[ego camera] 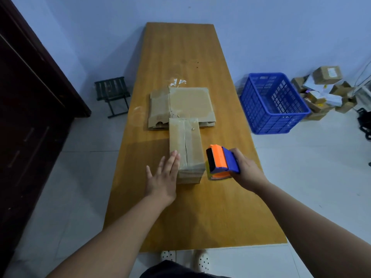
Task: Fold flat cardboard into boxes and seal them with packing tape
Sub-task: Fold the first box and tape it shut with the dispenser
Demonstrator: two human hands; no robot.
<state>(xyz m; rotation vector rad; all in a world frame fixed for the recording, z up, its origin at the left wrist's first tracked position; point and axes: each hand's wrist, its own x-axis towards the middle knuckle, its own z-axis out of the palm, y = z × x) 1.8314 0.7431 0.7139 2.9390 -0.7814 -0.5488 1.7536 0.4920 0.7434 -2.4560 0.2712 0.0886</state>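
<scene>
At the bottom edge of the frame are two white shoes [202, 261] with holes, on the pale floor, and two bare forearms reach up from there over a long wooden table [180, 217]. The left hand [162, 177] is open, with straight fingers laid against the left side of a closed cardboard box [185, 145] near the centre of the frame. The right hand [246, 173] grips the blue handle of an orange and blue tape dispenser [220, 160], just beside the lower right corner of the box; if it touches the box I cannot tell. Shiny tape runs along the top seam of the box. Its far end meets a stack of flat cardboard [186, 103] above it. At the right stands a blue crate [275, 103] on the floor, and at the left a small dark stool [112, 93].
</scene>
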